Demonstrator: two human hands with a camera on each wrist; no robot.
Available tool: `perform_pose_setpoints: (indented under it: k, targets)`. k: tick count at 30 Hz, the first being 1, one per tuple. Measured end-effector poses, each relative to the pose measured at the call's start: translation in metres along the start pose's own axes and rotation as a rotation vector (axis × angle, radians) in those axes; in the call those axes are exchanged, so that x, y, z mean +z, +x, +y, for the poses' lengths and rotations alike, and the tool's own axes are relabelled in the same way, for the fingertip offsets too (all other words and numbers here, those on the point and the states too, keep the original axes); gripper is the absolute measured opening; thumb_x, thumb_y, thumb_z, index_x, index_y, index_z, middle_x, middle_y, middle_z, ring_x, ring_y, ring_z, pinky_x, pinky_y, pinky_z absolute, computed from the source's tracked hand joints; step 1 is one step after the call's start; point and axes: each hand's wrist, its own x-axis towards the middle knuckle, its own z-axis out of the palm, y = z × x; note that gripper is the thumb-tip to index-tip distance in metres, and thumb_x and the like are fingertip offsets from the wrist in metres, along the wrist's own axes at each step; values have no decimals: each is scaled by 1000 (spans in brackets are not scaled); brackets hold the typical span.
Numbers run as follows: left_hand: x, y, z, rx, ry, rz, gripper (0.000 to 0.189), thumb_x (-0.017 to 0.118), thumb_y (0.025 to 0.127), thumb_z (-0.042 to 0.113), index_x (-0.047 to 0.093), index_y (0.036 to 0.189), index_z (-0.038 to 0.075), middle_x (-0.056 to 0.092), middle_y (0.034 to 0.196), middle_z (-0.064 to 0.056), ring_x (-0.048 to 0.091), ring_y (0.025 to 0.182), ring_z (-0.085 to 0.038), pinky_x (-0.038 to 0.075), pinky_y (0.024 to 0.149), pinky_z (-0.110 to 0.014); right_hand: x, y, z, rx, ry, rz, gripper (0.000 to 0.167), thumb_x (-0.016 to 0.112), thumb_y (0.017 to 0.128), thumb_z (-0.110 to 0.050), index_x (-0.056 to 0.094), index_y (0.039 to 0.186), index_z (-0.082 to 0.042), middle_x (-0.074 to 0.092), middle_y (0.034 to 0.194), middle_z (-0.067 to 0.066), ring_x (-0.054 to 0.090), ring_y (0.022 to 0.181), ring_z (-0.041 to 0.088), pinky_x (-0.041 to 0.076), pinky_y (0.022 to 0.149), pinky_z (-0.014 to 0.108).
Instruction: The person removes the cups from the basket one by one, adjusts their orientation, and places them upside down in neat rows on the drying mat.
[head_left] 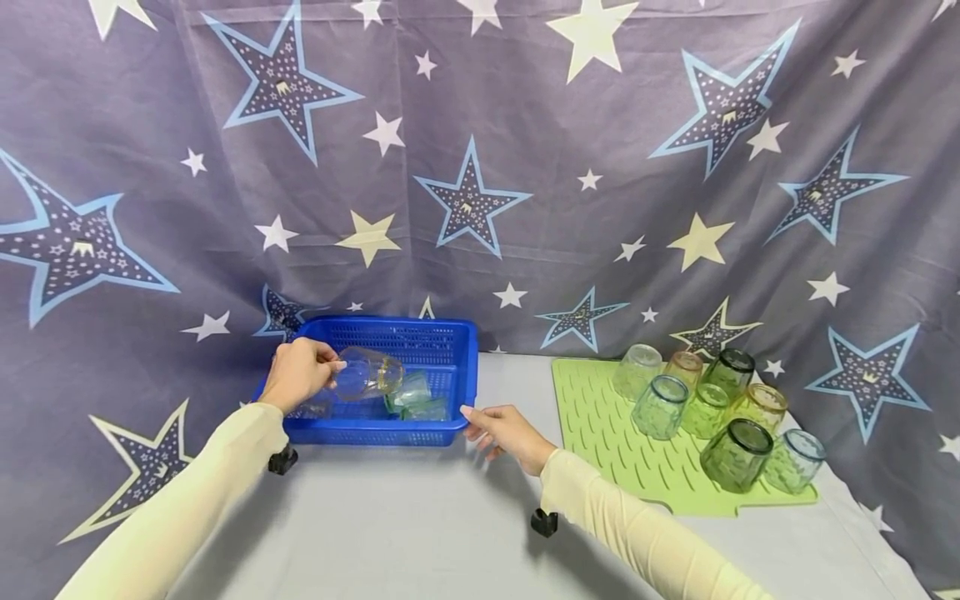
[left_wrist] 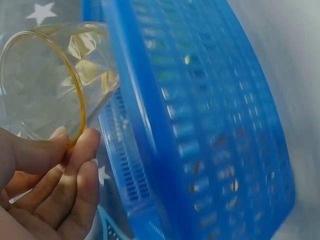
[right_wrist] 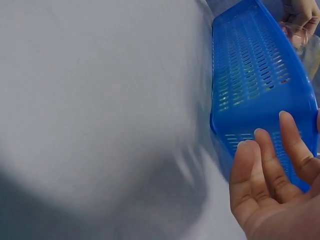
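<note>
My left hand (head_left: 302, 372) pinches the rim of a clear, amber-rimmed drinking glass (head_left: 367, 373) between thumb and fingers. The glass is tipped on its side over the blue plastic basket (head_left: 375, 432), its mouth towards the hand. In the left wrist view, the glass (left_wrist: 95, 60) shows a faceted wall beside the basket's rim. Greenish glasses (head_left: 420, 400) lie inside the basket. My right hand (head_left: 510, 433) is at the basket's near right corner, thumb tip at the rim. In the right wrist view, its fingers (right_wrist: 295, 150) are extended and spread along the outer wall.
A light green drying mat (head_left: 592, 425) lies on the right of the grey-white table (head_left: 390, 525). Several tinted glasses (head_left: 737, 454) stand upside down on its right part, close together. A star-patterned curtain (head_left: 480, 275) hangs right behind the basket and mat.
</note>
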Motion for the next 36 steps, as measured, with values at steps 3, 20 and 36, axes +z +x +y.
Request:
perform_pose_setpoints:
  k: [3,20,36]
  targets:
    - [1,-2,5,-69,-152,-69,21,69,100,17,77,103,-3,76,80,-11,73,71,-21,60,72,-43,0,0,1,-2,-5,3,59,64,98,-56,73,107,1,70,113,23,67,93,36,58,71,39]
    - [25,-5,23,-246,-660,-291,28,72,97,9,69,117,-11,76,92,-15,76,77,-24,61,68,-34,1,0,3,-16,-6,38,59,65,97,-55,72,97,3,72,98,16,66,85,32,58,74,47]
    - [45,-12,43,-243,-757,-389,25,73,94,4,71,115,-9,76,90,-14,76,76,-24,60,66,-32,-5,2,-3,-28,4,82,50,76,92,-47,69,95,2,72,96,18,68,79,32,58,69,38]
